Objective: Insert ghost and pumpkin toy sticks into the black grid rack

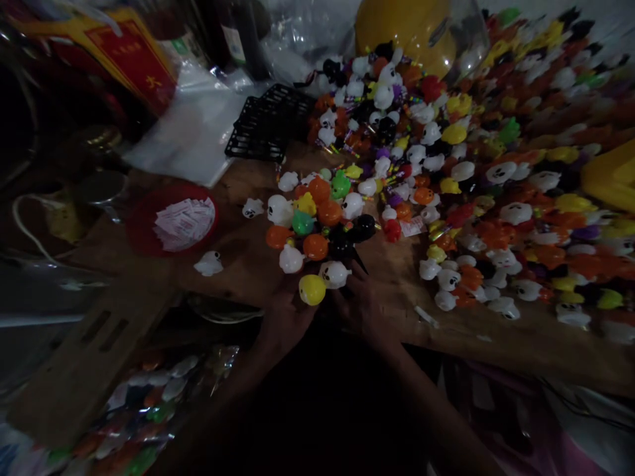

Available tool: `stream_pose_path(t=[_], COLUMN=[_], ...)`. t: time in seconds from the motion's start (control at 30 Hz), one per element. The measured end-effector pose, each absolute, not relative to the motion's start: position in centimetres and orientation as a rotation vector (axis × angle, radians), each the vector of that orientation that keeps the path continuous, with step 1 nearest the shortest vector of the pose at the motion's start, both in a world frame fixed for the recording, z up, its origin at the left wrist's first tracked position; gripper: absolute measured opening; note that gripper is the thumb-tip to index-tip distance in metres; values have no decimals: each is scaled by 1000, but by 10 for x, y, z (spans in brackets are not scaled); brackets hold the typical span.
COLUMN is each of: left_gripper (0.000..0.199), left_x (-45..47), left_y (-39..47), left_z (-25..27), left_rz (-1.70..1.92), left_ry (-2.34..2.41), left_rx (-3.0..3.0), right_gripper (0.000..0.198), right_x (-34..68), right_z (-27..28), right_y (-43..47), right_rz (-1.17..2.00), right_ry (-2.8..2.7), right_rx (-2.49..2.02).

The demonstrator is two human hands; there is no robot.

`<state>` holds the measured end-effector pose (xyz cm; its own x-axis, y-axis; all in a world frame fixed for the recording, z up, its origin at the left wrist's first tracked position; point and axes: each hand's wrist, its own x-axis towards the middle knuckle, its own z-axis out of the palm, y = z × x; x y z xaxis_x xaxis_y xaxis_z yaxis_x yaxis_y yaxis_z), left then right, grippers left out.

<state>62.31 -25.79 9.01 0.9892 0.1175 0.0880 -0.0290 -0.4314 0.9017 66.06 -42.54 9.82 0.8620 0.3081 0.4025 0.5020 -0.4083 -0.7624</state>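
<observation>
At the table's front edge, a yellow round-headed figure and a white ghost-like figure sit side by side between my hands. My left hand is curled in at the yellow figure, its fingertips partly hidden behind it. Close against the white figure are the bent fingers of my right hand. Just beyond them lies a cluster of small plastic figures, with an orange pumpkin, a green head and black figures. The light is dim, and whatever extends below the two figures is hidden.
Heaps of similar figures cover the right side, some on striped sticks. On the left stand a red bowl of paper slips and two loose white ghosts. Black plastic grids lie behind. A bag of figures is lower left.
</observation>
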Motion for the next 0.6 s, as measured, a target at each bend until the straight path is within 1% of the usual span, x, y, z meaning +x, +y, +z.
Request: stream_pose_path(t=[0.17, 0.3, 0.4, 0.53, 0.6], left_gripper=[22, 29, 34, 39, 41], left_x=[620, 617, 619, 612, 605], left_y=[-259, -265, -267, -258, -250], left_z=[87, 93, 99, 95, 87], left_rz=[95, 131, 80, -31, -26], left_ry=[145, 310, 396, 279, 177], left_rx=[1899, 1843, 1884, 1883, 1876], right_gripper=[18, 20, 20, 20, 19], right_x=[660, 650, 643, 637, 638], right_z=[100, 96, 91, 89, 90], right_y=[-424, -422, -421, -423, -424], right_rz=[-186, -163, -165, -229, -250], right_ry=[-592, -638, -628, -596, -580], right_rx=[-2076, -2253, -2319, -2258, -2210])
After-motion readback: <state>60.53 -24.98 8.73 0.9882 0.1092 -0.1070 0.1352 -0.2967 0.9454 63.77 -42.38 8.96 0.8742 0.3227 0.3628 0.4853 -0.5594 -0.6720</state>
